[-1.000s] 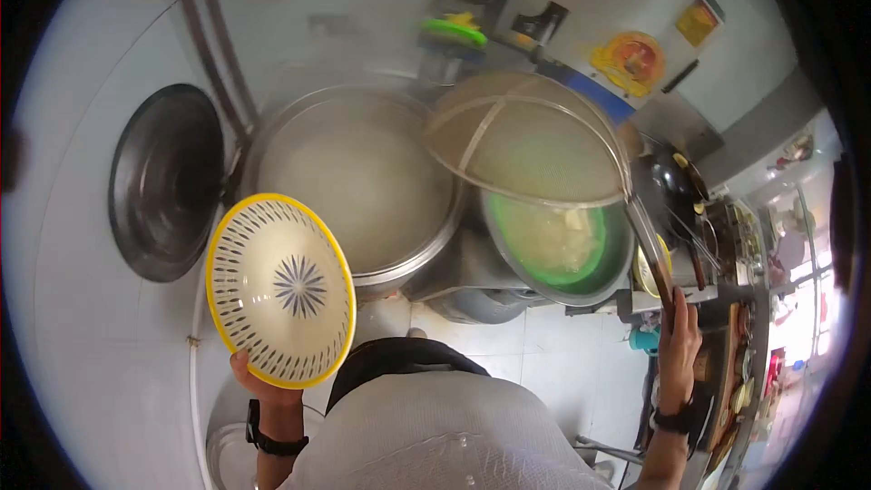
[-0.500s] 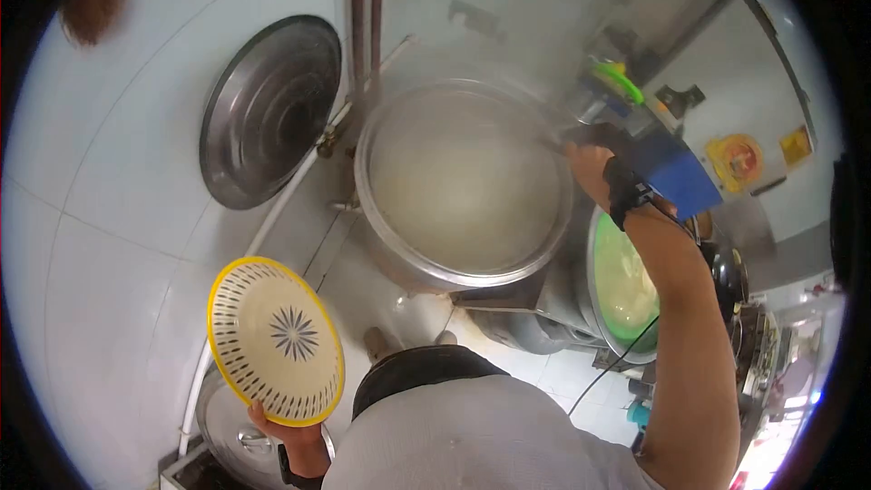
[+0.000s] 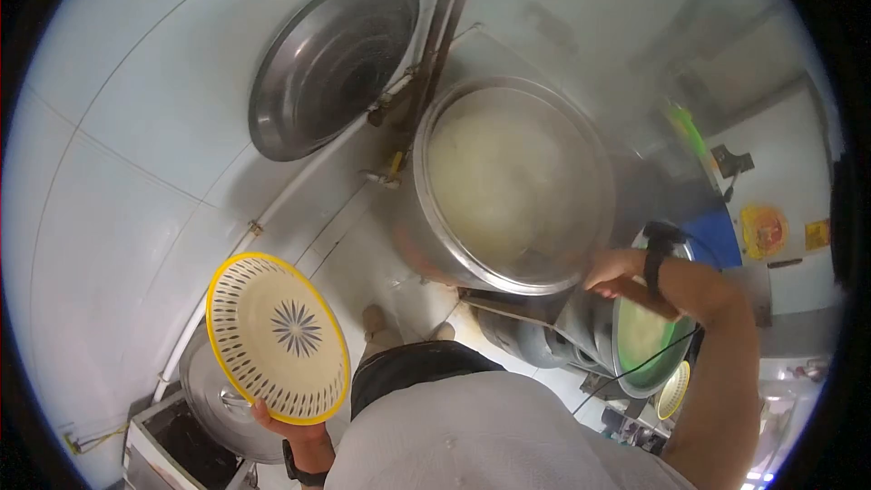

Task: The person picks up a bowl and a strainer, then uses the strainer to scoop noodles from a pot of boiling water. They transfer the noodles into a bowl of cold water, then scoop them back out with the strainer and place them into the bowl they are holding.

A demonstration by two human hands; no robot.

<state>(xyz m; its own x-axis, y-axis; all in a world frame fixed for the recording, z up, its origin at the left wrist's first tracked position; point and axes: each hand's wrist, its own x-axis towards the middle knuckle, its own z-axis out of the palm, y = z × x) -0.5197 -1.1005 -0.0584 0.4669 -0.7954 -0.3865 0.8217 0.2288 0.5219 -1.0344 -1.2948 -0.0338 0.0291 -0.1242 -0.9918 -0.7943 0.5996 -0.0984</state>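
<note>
My left hand (image 3: 288, 425) grips the lower rim of a yellow-edged plastic basket (image 3: 295, 328), a shallow one with slots and a flower-like pattern. A large metal pot (image 3: 472, 274) of cloudy, steaming liquid stands in front of me. At its lower right rim, my right hand (image 3: 619, 274) is closed around a brown wooden handle (image 3: 646, 298). The far end of that handle's tool is not clearly visible, in or over the pot. Beyond my right wrist is a green basin (image 3: 642, 345) with pale contents.
A round metal lid (image 3: 334, 63) leans on the tiled wall at the upper left. White pipes run along that wall. Another lid (image 3: 218, 390) lies below my left hand's basket. A gas cylinder (image 3: 517, 338) stands under the pot's right side. A blue object (image 3: 719, 238) is at the right.
My right hand has moved from the pot's upper right side down to its lower right rim. The view has shifted, so the pot appears further right. My left hand still holds the basket.
</note>
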